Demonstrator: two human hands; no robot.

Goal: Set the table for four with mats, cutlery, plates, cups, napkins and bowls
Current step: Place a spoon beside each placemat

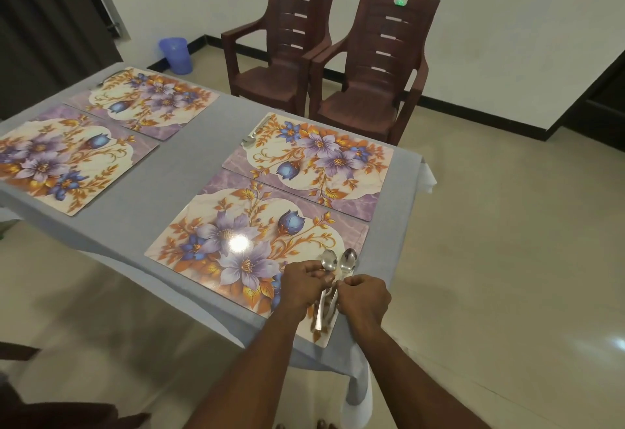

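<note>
**Two spoons held over the near mat**

Both hands gripped cutlery: the left hand (302,284) pinched one shiny steel spoon (328,264), fingers curled round its neck, and the right hand (363,296) pinched a second steel spoon (347,261) alongside. Both spoons lay at the right edge of the nearest floral purple-and-orange placemat (236,246) on the grey-clothed table (176,171).

Both hands cover the spoon necks (327,288); cutlery (105,80) at the far mat is too small to identify.
</note>
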